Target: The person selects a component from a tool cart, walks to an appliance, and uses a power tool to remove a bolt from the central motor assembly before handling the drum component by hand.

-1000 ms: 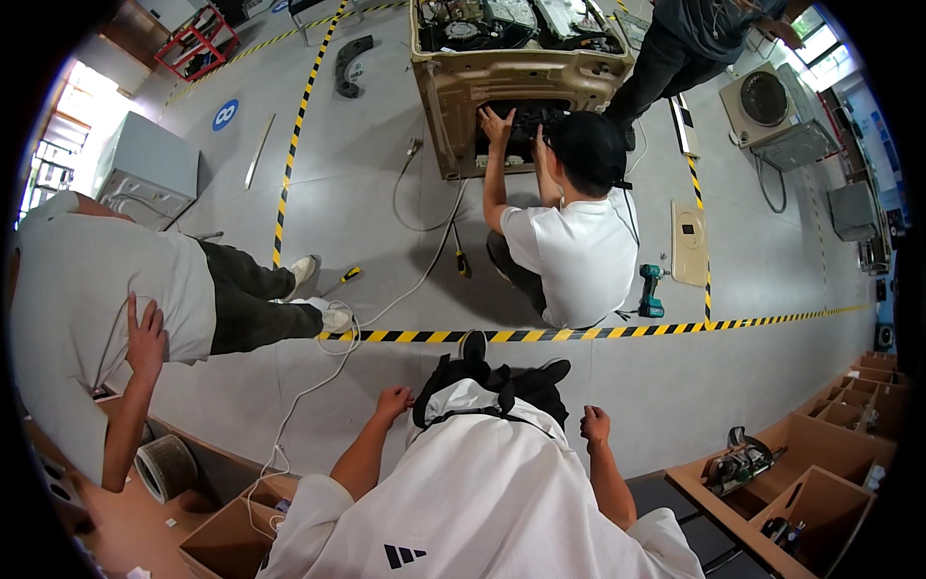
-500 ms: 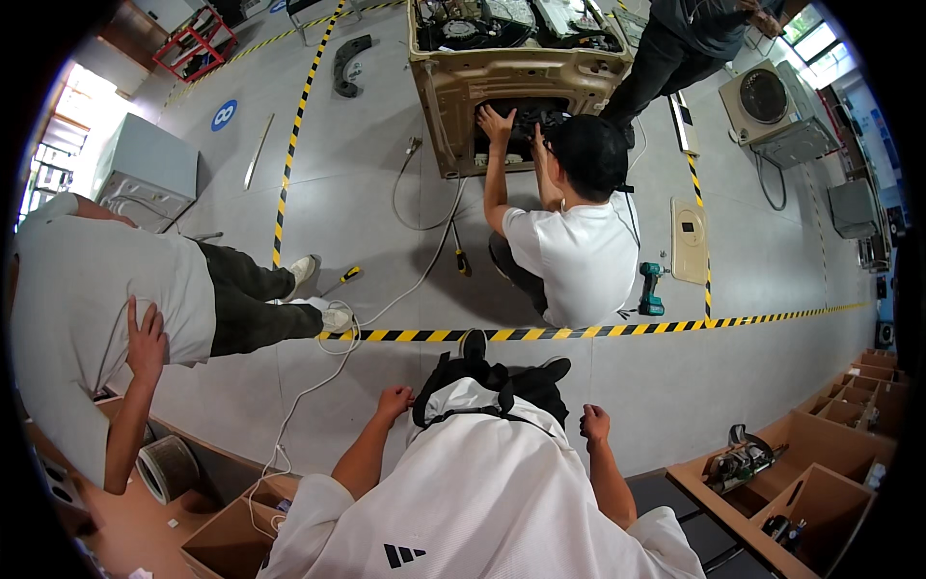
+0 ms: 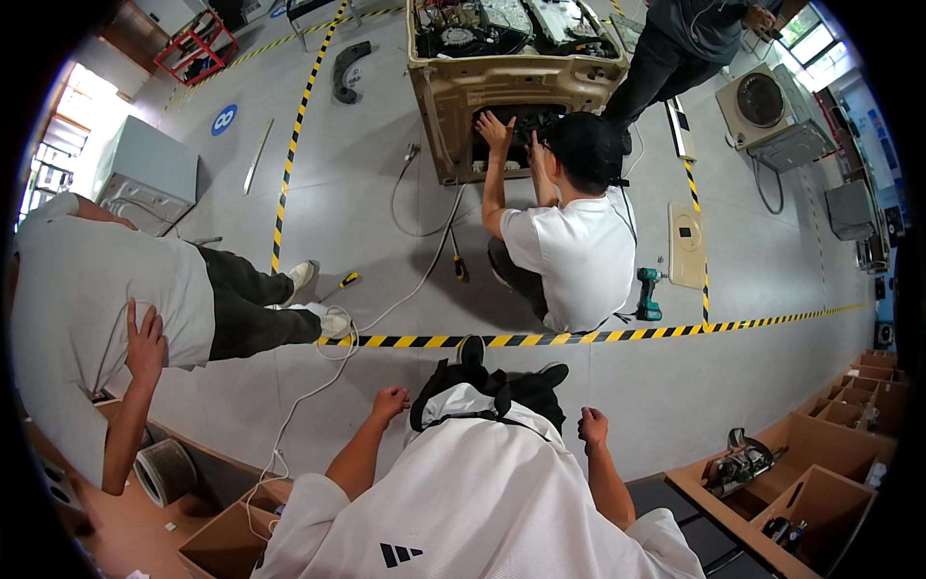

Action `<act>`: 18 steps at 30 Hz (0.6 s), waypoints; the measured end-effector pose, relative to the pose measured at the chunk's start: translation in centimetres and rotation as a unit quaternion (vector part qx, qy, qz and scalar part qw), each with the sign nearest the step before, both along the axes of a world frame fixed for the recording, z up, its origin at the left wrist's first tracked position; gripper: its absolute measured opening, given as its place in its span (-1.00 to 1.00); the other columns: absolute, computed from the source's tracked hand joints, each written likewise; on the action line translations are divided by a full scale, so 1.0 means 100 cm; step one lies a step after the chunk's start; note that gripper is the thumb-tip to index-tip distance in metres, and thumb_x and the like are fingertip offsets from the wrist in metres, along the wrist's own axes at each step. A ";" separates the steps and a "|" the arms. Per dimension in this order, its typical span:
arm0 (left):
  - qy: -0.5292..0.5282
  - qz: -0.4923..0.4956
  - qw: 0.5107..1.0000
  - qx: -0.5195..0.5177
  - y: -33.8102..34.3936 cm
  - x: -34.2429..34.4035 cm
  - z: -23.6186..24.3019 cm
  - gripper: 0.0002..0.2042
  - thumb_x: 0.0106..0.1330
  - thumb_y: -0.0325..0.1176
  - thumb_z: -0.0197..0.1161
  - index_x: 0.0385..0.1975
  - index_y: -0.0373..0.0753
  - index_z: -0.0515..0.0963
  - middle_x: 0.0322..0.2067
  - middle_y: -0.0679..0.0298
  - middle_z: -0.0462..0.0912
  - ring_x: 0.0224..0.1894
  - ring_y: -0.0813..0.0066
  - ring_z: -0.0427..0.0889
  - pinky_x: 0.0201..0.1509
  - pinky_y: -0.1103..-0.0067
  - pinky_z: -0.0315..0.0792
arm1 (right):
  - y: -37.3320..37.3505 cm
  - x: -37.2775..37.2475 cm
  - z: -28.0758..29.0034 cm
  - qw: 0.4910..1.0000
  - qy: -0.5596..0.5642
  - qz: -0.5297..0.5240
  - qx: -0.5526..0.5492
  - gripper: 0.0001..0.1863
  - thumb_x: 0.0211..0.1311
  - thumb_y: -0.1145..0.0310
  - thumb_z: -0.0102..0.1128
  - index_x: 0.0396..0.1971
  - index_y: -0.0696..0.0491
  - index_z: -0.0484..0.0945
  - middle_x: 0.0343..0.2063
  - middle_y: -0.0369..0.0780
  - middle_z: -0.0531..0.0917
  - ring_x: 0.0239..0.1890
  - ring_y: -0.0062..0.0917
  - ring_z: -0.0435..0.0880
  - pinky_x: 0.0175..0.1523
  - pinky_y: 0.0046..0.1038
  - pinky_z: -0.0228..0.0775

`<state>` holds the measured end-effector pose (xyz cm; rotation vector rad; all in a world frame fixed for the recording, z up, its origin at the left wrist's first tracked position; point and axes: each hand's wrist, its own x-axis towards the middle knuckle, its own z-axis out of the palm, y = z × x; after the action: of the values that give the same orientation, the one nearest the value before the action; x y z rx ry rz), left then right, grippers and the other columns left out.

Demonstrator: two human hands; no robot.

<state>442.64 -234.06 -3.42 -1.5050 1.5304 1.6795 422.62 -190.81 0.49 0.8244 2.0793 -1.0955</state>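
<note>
My left hand (image 3: 391,401) hangs beside my left hip with its fingers curled in, and nothing shows in it. By my right hip, my right hand (image 3: 592,426) is likewise closed, with nothing visible between its fingers. In front of me a person in a white shirt (image 3: 584,256) and black cap crouches at a tan appliance cabinet (image 3: 449,116) whose top is off. Both of that person's hands reach toward the dark opening in its front; the fingertips are partly hidden. A teal cordless drill (image 3: 648,297) stands on the floor at the person's right.
Black-and-yellow tape (image 3: 540,340) crosses the floor at my feet. A white cord (image 3: 415,288) runs past a screwdriver (image 3: 460,269). Another screwdriver (image 3: 348,280) lies near a person in grey (image 3: 116,309) at left. Wooden bins (image 3: 801,473) stand at right, a tan panel (image 3: 686,246) farther ahead.
The view has shifted very slightly. The crouching person's hands have moved a little at the cabinet opening. My own hands hang as before.
</note>
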 end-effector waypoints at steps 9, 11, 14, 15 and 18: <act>-0.018 -0.007 1.000 -0.002 0.001 0.000 0.001 -0.77 0.19 -0.27 0.09 -0.31 -0.29 0.51 -0.46 0.28 0.57 -0.50 0.56 0.56 -0.46 0.66 0.39 | -0.002 0.001 0.001 1.000 -0.003 -0.001 0.002 -0.72 0.15 0.25 0.02 -0.27 0.14 0.49 -0.68 -0.29 0.46 -0.73 -0.64 0.37 -0.68 -0.60 0.18; -0.012 0.000 1.000 0.000 0.002 0.003 -0.001 -0.78 0.18 -0.28 0.08 -0.31 -0.30 0.51 -0.47 0.28 0.57 -0.51 0.56 0.56 -0.46 0.66 0.40 | -0.002 0.002 0.000 1.000 -0.001 -0.001 0.004 -0.72 0.15 0.26 0.02 -0.27 0.15 0.50 -0.68 -0.27 0.48 -0.73 -0.64 0.39 -0.68 -0.60 0.21; -0.004 0.001 1.000 -0.003 0.004 0.002 0.001 -0.78 0.18 -0.28 0.08 -0.31 -0.30 0.51 -0.48 0.28 0.57 -0.51 0.56 0.56 -0.47 0.66 0.40 | 0.001 0.002 -0.003 1.000 0.003 -0.001 0.007 -0.71 0.13 0.26 0.03 -0.26 0.17 0.52 -0.67 -0.25 0.52 -0.71 -0.64 0.43 -0.67 -0.58 0.25; -0.002 0.006 1.000 -0.003 0.003 0.003 -0.001 -0.78 0.18 -0.29 0.08 -0.31 -0.30 0.51 -0.48 0.28 0.56 -0.51 0.56 0.56 -0.47 0.66 0.40 | 0.001 0.002 -0.004 1.000 0.003 0.001 0.006 -0.70 0.13 0.26 0.03 -0.26 0.17 0.52 -0.67 -0.25 0.52 -0.71 -0.64 0.43 -0.67 -0.58 0.25; 0.002 0.014 1.000 -0.004 0.003 0.004 -0.002 -0.78 0.18 -0.28 0.08 -0.32 -0.30 0.51 -0.49 0.28 0.56 -0.52 0.57 0.56 -0.47 0.67 0.39 | 0.001 0.002 -0.005 1.000 0.005 0.001 0.001 -0.70 0.13 0.26 0.03 -0.26 0.17 0.52 -0.66 -0.24 0.52 -0.71 -0.64 0.43 -0.67 -0.58 0.25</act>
<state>443.01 -233.80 -3.61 -1.5344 1.5281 1.6942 422.78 -190.70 -0.03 0.8183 2.0894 -1.0989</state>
